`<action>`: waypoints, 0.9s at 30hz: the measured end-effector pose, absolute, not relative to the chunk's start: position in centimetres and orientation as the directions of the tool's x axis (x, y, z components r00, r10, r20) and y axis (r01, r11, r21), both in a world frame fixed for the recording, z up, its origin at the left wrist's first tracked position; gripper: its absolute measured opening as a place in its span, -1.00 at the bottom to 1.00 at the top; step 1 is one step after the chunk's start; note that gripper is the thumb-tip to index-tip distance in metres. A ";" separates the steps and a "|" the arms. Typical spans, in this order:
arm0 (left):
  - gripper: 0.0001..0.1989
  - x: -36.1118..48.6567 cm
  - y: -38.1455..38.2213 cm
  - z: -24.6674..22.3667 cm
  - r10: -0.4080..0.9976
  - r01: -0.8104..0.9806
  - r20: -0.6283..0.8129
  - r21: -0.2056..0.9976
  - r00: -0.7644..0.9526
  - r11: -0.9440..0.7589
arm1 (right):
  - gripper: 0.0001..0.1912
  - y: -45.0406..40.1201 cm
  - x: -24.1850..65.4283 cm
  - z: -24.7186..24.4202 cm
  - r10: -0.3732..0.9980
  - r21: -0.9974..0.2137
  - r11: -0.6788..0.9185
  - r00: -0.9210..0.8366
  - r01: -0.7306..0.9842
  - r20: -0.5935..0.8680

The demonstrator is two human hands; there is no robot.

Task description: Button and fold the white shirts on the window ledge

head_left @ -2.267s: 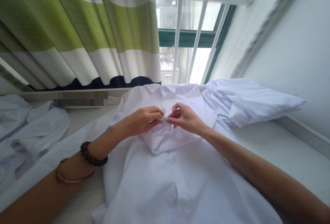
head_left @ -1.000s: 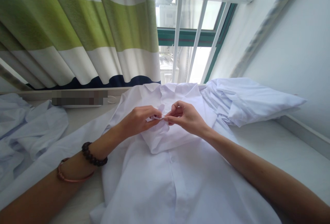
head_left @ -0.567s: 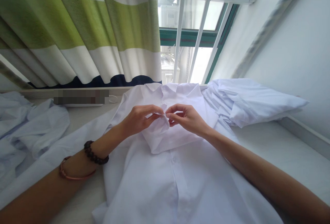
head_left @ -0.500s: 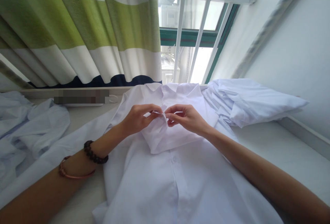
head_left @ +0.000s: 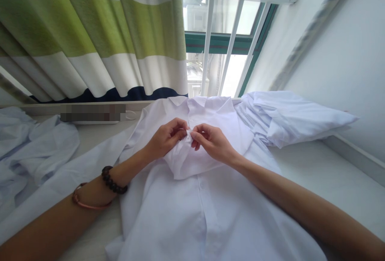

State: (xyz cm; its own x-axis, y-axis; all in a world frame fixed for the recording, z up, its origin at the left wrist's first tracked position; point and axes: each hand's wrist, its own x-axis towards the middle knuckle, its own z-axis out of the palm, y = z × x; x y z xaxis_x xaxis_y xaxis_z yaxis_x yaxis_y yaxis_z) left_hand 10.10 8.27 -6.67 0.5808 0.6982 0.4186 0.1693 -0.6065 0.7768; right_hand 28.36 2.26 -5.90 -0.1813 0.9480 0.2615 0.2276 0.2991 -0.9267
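A white collared shirt (head_left: pixel 180 213) lies spread out in front of me, its collar toward the window and its button placket running down the middle. My left hand (head_left: pixel 168 136) pinches the shirt's front edge near the upper chest. Close beside it, almost touching, my right hand (head_left: pixel 210 140) pinches the same bit of cloth between thumb and fingers. A fold of the front is lifted and bunched below the two hands. One small button shows just above my fingertips; whatever lies between the fingertips is hidden.
Crumpled white cloth (head_left: pixel 42 144) lies at the left. A folded white garment (head_left: pixel 294 116) rests at the right by the wall. Behind the shirt are a green and white curtain (head_left: pixel 99 32), white window bars (head_left: pixel 231 46) and a blurred-out object (head_left: pixel 93 113) on the surface.
My left fingers have curled in more tightly at the placket, and the pinched edge has turned. Both hands stay at the same spot on the shirt.
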 end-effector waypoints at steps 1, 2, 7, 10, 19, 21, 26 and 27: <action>-0.84 10.2 8.3 -6.7 0.724 0.140 0.393 0.820 0.566 -0.554 | -0.82 2.3 28.1 -6.1 0.944 -0.910 0.326 -0.137 0.258 0.299; -0.82 10.3 8.3 -6.7 0.739 0.121 0.376 0.845 0.559 -0.521 | -0.84 2.3 27.9 -6.3 0.935 -0.886 0.355 -0.106 0.298 0.339; -0.86 10.4 8.0 -7.0 0.704 0.221 0.446 0.736 0.553 -0.639 | -0.88 2.2 28.0 -7.3 0.800 -0.644 0.575 -0.182 0.505 0.571; -0.92 10.2 7.7 -7.3 0.618 0.294 0.535 0.570 0.576 -0.767 | -0.86 2.0 28.2 -7.6 0.755 -0.551 0.624 -0.244 0.554 0.609; -0.90 9.5 8.6 -6.5 0.186 0.145 0.728 0.119 0.660 -0.982 | -0.75 2.3 27.8 -6.3 0.935 -0.923 0.335 -0.185 0.190 0.301; -0.87 9.7 8.6 -6.6 0.124 0.116 0.763 0.065 0.634 -0.991 | -0.68 2.5 28.1 -6.0 0.943 -0.948 0.284 -0.221 0.142 0.249; -0.81 9.6 8.6 -7.3 0.127 0.210 0.790 -0.003 0.599 -0.978 | -0.65 2.5 28.8 -5.5 0.935 -0.939 0.297 -0.253 0.171 0.250; -0.80 9.5 8.7 -7.5 0.136 0.212 0.777 0.003 0.615 -0.977 | -0.69 2.5 28.9 -5.3 0.931 -0.923 0.319 -0.252 0.215 0.263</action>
